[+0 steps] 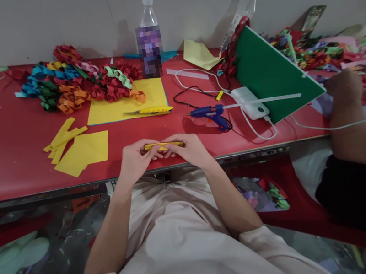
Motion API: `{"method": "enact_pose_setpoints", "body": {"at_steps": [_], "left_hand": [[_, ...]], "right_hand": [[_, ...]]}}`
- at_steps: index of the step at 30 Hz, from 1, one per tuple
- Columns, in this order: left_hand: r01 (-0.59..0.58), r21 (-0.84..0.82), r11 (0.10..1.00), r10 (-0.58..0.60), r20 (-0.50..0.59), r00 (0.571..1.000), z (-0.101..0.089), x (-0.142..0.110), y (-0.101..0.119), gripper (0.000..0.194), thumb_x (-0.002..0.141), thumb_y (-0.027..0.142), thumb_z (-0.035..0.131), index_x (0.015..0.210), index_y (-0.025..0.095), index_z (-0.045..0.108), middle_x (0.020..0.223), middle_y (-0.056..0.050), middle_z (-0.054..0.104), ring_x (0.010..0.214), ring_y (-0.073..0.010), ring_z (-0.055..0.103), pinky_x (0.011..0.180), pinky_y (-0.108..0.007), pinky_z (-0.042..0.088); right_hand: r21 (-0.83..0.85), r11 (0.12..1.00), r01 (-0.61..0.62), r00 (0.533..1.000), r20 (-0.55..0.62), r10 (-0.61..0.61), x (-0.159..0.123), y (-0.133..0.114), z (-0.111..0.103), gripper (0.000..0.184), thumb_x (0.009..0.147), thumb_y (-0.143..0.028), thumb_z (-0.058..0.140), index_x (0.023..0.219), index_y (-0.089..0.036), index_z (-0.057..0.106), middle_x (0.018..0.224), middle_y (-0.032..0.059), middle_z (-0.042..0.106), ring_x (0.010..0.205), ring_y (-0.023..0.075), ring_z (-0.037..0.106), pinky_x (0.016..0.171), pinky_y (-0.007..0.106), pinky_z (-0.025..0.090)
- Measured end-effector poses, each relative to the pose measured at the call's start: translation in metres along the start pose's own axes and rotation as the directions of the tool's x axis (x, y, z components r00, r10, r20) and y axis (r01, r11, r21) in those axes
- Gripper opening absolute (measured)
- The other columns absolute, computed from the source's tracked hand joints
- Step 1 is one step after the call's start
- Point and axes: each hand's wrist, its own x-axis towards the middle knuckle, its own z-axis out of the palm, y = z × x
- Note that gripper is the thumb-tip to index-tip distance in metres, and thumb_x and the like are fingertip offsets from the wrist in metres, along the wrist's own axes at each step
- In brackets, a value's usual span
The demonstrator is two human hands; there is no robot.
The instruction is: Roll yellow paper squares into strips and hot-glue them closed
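Note:
My left hand (136, 159) and my right hand (188, 149) meet at the near edge of the red table (13, 159). Together they pinch a narrow yellow paper strip (163, 146), held level between the fingertips of both hands. Just left of my hands lie loose yellow paper pieces (81, 152) and several yellow strips (61, 140). Beyond my hands a yellow sheet (125, 103) lies flat with a yellow-handled cutter (149, 111) resting on its near edge.
A blue glue gun (212, 114) with a glue stick lies right of centre, among white and black cables. A pile of coloured paper curls (74, 85) and a bottle (149, 36) stand at the back. A green board (272, 72) leans at right. Another person's arm (353, 128) rests at the right.

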Motion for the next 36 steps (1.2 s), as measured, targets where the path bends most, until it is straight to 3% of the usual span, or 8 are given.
{"method": "enact_pose_setpoints", "body": {"at_steps": [3, 7, 13, 18, 22, 25, 29, 36], "left_hand": [[0.028, -0.021, 0.999, -0.028, -0.019, 0.999, 0.002, -0.001, 0.0, 0.04, 0.082, 0.054, 0.079, 0.093, 0.016, 0.075, 0.075, -0.006, 0.077, 0.067, -0.0214, 0.077, 0.063, -0.029, 0.065], [0.017, -0.065, 0.998, -0.015, 0.034, 0.999, 0.0, 0.0, 0.002, 0.041, 0.086, 0.054, 0.074, 0.097, 0.015, 0.074, 0.076, -0.007, 0.077, 0.065, -0.0212, 0.076, 0.062, -0.029, 0.065], [-0.042, -0.017, 0.999, 0.044, 0.113, 0.993, -0.008, -0.003, 0.009, 0.033, 0.09, 0.045, 0.072, 0.106, 0.015, 0.073, 0.098, -0.01, 0.079, 0.086, -0.0211, 0.078, 0.084, -0.032, 0.065], [-0.06, 0.0, 0.998, 0.06, 0.083, 0.995, -0.004, -0.002, 0.006, 0.032, 0.089, 0.043, 0.073, 0.106, 0.016, 0.07, 0.1, -0.009, 0.078, 0.089, -0.0212, 0.077, 0.085, -0.033, 0.064], [-0.057, 0.002, 0.998, 0.057, 0.022, 0.998, -0.001, 0.001, -0.003, 0.033, 0.088, 0.046, 0.074, 0.103, 0.017, 0.069, 0.095, -0.007, 0.076, 0.082, -0.0203, 0.077, 0.079, -0.031, 0.064], [-0.076, 0.044, 0.996, 0.075, 0.012, 0.997, -0.001, 0.002, -0.007, 0.035, 0.087, 0.048, 0.075, 0.106, 0.018, 0.07, 0.093, -0.006, 0.077, 0.079, -0.0192, 0.077, 0.077, -0.03, 0.063], [-0.097, 0.085, 0.992, 0.098, -0.007, 0.995, -0.004, 0.001, -0.005, 0.034, 0.086, 0.049, 0.075, 0.101, 0.018, 0.073, 0.09, -0.006, 0.078, 0.079, -0.0194, 0.076, 0.079, -0.03, 0.063], [-0.079, 0.086, 0.993, 0.081, -0.027, 0.996, -0.003, -0.001, 0.001, 0.028, 0.085, 0.044, 0.077, 0.091, 0.017, 0.076, 0.08, -0.005, 0.078, 0.074, -0.0189, 0.075, 0.073, -0.028, 0.062]], "right_hand": [[0.022, 1.0, -0.007, 1.0, 0.019, 0.007, 0.0, 0.0, 0.0, 0.028, 0.086, -0.041, 0.074, 0.102, -0.018, 0.078, 0.086, 0.0041, 0.079, 0.073, 0.0177, 0.077, 0.066, 0.027, 0.062], [0.026, 0.999, 0.036, 0.998, 0.051, -0.037, -0.001, -0.002, -0.002, 0.027, 0.089, -0.039, 0.072, 0.108, -0.022, 0.08, 0.086, 0.0024, 0.078, 0.071, 0.0155, 0.076, 0.065, 0.026, 0.061], [-0.07, 0.977, 0.199, 0.977, 0.088, -0.193, -0.005, -0.006, -0.007, 0.028, 0.09, -0.039, 0.072, 0.113, -0.024, 0.08, 0.095, 0.0042, 0.075, 0.074, 0.0126, 0.07, 0.073, 0.028, 0.059], [-0.133, 0.966, 0.223, 0.975, 0.042, -0.22, -0.004, -0.004, -0.004, 0.025, 0.091, -0.033, 0.07, 0.112, -0.024, 0.08, 0.1, 0.0053, 0.074, 0.078, 0.0133, 0.07, 0.077, 0.028, 0.058], [-0.261, 0.921, 0.288, 0.956, 0.024, -0.292, -0.003, -0.004, 0.0, 0.026, 0.092, -0.026, 0.066, 0.114, -0.023, 0.079, 0.107, 0.0064, 0.076, 0.095, 0.0167, 0.071, 0.09, 0.031, 0.056], [-0.273, 0.943, 0.19, 0.98, -0.004, -0.199, -0.003, -0.002, 0.002, 0.032, 0.09, -0.032, 0.069, 0.12, -0.021, 0.076, 0.107, 0.0075, 0.078, 0.089, 0.017, 0.072, 0.085, 0.031, 0.058], [-0.118, 0.99, 0.081, 0.996, -0.014, -0.083, 0.0, 0.005, 0.003, 0.031, 0.09, -0.04, 0.067, 0.108, -0.017, 0.077, 0.083, 0.0047, 0.077, 0.063, 0.0135, 0.069, 0.064, 0.026, 0.057], [-0.117, 0.989, 0.085, 0.996, 0.001, -0.086, -0.002, 0.002, 0.004, 0.026, 0.089, -0.038, 0.071, 0.101, -0.017, 0.078, 0.086, 0.0054, 0.079, 0.072, 0.0145, 0.073, 0.068, 0.024, 0.057]]}}
